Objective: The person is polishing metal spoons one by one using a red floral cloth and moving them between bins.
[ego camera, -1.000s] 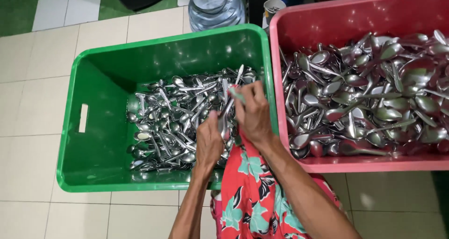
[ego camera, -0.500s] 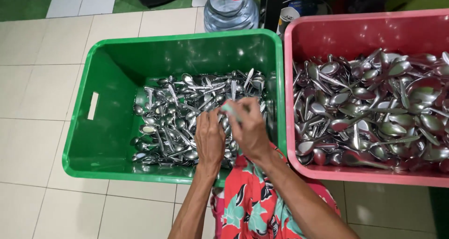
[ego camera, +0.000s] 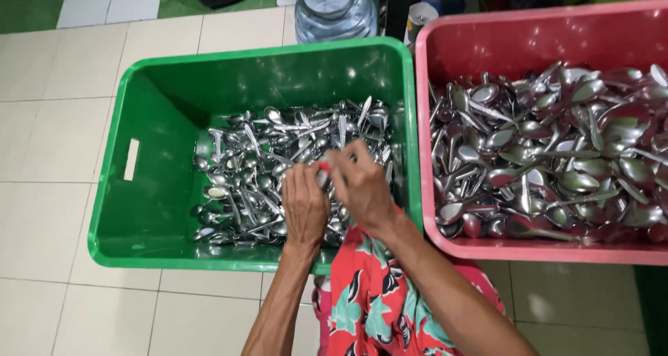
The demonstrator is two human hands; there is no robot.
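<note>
Green plastic forms the crate (ego camera: 139, 210) over which both hands are held, above a heap of steel spoons (ego camera: 257, 175) piled toward its right side. The left hand (ego camera: 304, 206) and the right hand (ego camera: 362, 185) are brought together, fingers curled around what seems to be a small item with a red tip (ego camera: 323, 164); it is largely hidden between them. Just beside the crate, a pink crate (ego camera: 487, 43) is filled with more spoons (ego camera: 557, 154). A clear water bottle (ego camera: 334, 8) is seen on the tiled floor (ego camera: 62, 119) behind.
</note>
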